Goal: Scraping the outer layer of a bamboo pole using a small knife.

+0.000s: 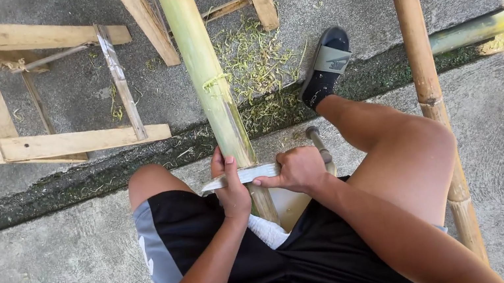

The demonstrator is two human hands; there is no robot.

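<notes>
- My black shorts [297, 268] and bare forearms fill the near edge; I sit with knees apart over the concrete floor [52, 271].
- Left hand [231, 188]: fingers clenched on the blunt end of the blade [240, 176], which lies crosswise on the green pole [204, 69].
- Right hand [299, 169]: fingers clenched on the blade's other end, by the handle [319, 145] that sticks out past my knuckles.
- The pole runs up from between my thighs, over a mossy gutter [71, 178], and out of the top of the view; its lower stretch near the blade looks paler and already scraped.
- To do this well, I judge: keep the blade square across the pole, press evenly with both hands, angle shallow so it peels skin rather than bites in, and keep thumbs behind the edge.
- Green shavings [253, 61] litter the floor beside the pole.
- Room: a wooden frame [45, 92] lies well apart to the left; my right foot in a dark slide [327, 67] rests near the pole; a tan pole [427, 88] crosses just beside my right knee, so that side is tight. The stroke lane along the pole itself is open.
</notes>
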